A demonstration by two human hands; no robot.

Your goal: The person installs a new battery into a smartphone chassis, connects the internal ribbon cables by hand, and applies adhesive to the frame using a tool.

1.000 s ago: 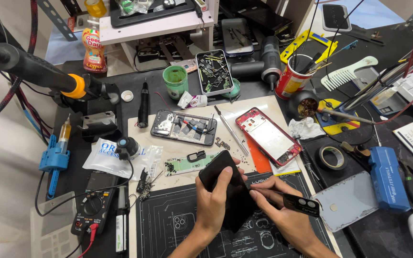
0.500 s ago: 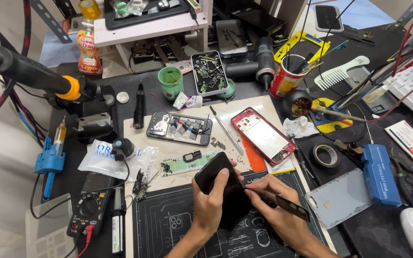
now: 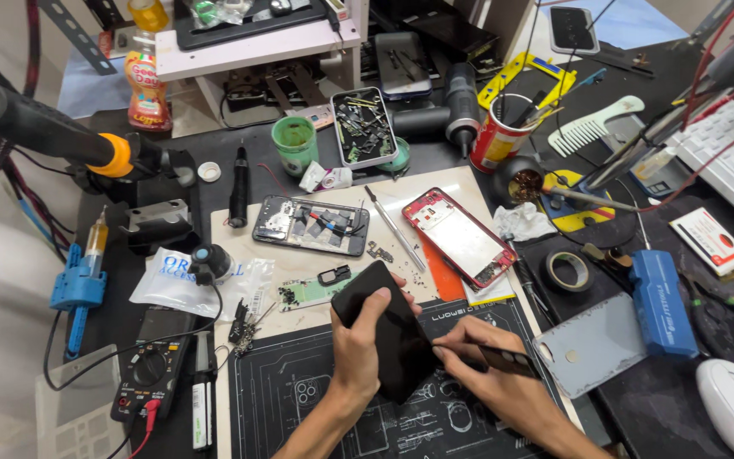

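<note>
My left hand [image 3: 360,347] grips a black phone [image 3: 388,327] by its left edge and holds it tilted over the dark work mat [image 3: 299,399]. My right hand [image 3: 486,382] holds a thin dark flat tool [image 3: 507,360] with its tip against the phone's right edge. Beyond the phone lie an opened phone body [image 3: 310,224] showing its inner parts, a red phone frame [image 3: 460,236], a green circuit board [image 3: 307,291] and metal tweezers [image 3: 394,228].
A multimeter [image 3: 148,378] and a blue tool [image 3: 82,285] sit at the left. A grey back cover [image 3: 592,344], tape roll [image 3: 568,270] and blue box [image 3: 663,302] lie at the right. A green cup [image 3: 295,143], parts tin [image 3: 364,126] and red can [image 3: 503,134] stand behind.
My hands and the phone have stayed in almost the same place. The right hand's tool has slid slightly along the phone's right edge.
</note>
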